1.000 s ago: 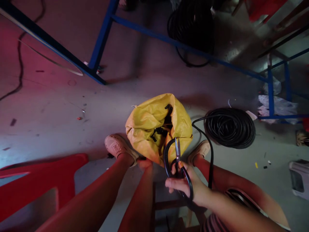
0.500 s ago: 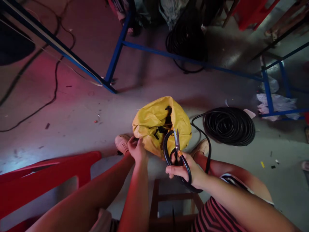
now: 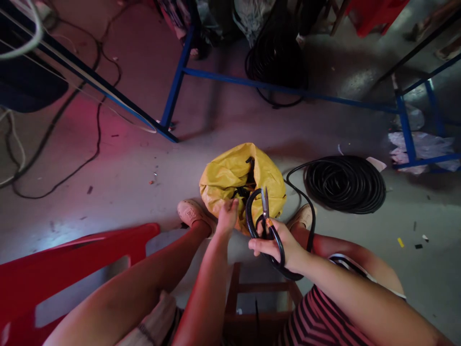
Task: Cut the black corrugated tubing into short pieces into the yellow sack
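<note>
A yellow bag [image 3: 230, 168] stands on the floor between my feet, its mouth open, with small black pieces [image 3: 240, 192] inside. My left hand [image 3: 226, 218] is at the bag's near rim, fingers closed and seemingly pinching the material; the fingertips are partly hidden. My right hand [image 3: 281, 242] is wrapped round black-handled scissors [image 3: 265, 206], whose blades point up and away over the bag. The same hand also holds a loop of black tubing [image 3: 248, 214], ribbed near its end. That tubing trails to a large black coil [image 3: 344, 185] on the floor at right.
A blue metal frame [image 3: 288, 89] crosses the floor ahead, with another dark coil [image 3: 275, 67] behind it. Red plastic stools [image 3: 90, 250] stand at left and far right. Cables [image 3: 97, 139] run along the left floor. Plastic bags [image 3: 425, 146] lie at right. Other people's feet show beyond.
My left hand has moved right, from the bag's left side to its near rim by the opening. My right hand keeps the scissors and tubing almost in place. The view has shifted slightly.
</note>
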A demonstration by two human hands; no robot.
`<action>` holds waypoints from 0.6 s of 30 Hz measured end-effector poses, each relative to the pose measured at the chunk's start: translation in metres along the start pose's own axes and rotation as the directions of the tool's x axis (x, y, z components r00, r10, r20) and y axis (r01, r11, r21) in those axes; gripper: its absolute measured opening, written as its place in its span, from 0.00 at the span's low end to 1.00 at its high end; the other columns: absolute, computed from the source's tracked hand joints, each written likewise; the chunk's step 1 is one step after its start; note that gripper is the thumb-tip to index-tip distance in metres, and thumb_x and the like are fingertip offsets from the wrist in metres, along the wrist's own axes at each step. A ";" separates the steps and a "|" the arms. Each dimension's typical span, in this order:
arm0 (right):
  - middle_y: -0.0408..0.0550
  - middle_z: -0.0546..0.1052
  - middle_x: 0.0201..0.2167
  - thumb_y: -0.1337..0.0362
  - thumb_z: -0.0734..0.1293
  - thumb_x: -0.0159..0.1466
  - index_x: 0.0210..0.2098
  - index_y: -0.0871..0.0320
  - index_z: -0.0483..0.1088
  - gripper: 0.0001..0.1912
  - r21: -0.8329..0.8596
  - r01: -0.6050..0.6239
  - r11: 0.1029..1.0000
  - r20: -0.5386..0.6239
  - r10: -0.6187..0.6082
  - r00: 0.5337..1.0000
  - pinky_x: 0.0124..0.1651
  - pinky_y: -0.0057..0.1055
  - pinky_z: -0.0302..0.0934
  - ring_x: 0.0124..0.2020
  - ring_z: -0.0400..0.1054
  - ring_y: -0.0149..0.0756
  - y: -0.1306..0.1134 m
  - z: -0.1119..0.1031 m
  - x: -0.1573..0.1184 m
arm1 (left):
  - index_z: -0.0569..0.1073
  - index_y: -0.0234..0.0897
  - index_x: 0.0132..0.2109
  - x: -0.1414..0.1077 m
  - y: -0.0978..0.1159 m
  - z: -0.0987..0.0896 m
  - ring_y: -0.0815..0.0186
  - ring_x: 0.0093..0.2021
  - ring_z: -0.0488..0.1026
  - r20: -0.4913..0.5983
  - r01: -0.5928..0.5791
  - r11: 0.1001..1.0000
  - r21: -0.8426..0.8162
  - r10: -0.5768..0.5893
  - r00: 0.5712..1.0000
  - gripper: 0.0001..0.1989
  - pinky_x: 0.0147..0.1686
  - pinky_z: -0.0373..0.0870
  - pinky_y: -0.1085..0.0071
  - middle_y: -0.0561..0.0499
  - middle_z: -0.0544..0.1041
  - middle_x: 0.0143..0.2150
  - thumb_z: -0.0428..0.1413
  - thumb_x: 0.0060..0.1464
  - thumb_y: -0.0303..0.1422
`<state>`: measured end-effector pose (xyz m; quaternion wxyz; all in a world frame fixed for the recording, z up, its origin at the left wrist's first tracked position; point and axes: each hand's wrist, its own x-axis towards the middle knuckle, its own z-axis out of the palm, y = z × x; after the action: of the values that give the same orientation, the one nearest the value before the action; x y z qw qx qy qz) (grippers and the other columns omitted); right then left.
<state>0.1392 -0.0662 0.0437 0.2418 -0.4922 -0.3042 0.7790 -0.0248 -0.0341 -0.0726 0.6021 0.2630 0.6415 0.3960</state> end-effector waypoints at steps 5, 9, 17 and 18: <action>0.36 0.68 0.25 0.51 0.82 0.51 0.29 0.55 0.60 0.28 -0.021 0.085 0.996 -0.009 -0.085 0.996 0.31 0.29 0.62 0.25 0.70 0.31 0.001 -0.001 0.003 | 0.77 0.35 0.35 -0.036 0.063 0.001 0.61 0.31 0.77 0.327 0.201 0.964 -0.175 -0.136 0.935 0.29 0.34 0.76 0.67 0.47 0.77 0.27 0.57 0.58 0.60; 0.36 0.66 0.24 0.52 0.81 0.53 0.28 0.55 0.60 0.27 -0.080 0.165 0.983 0.002 -0.165 0.986 0.33 0.30 0.59 0.26 0.64 0.30 0.001 0.002 0.004 | 0.78 0.35 0.38 -0.064 0.107 -0.008 0.68 0.27 0.72 0.331 0.146 0.975 -0.166 -0.084 0.940 0.20 0.33 0.74 0.72 0.52 0.77 0.28 0.68 0.53 0.49; 0.36 0.60 0.24 0.51 0.80 0.55 0.26 0.54 0.57 0.28 -0.121 0.215 0.969 0.024 -0.213 0.977 0.33 0.30 0.52 0.27 0.54 0.30 0.011 0.019 -0.005 | 0.77 0.36 0.42 -0.086 0.119 -0.013 0.68 0.32 0.70 0.302 0.003 0.997 -0.083 0.023 0.953 0.16 0.31 0.67 0.74 0.51 0.76 0.33 0.65 0.59 0.45; 0.37 0.62 0.25 0.50 0.79 0.56 0.26 0.54 0.58 0.27 -0.110 0.215 0.970 0.010 -0.216 0.976 0.34 0.31 0.54 0.28 0.57 0.31 0.013 0.019 -0.005 | 0.77 0.36 0.43 -0.087 0.119 -0.011 0.69 0.29 0.67 0.290 -0.029 0.997 -0.075 0.050 0.956 0.16 0.28 0.65 0.74 0.52 0.75 0.31 0.65 0.59 0.45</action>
<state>0.1233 -0.0832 0.0441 0.2977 -0.4698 -0.3982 0.7294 -0.0409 -0.0415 0.0744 0.6909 0.3097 0.5262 0.3871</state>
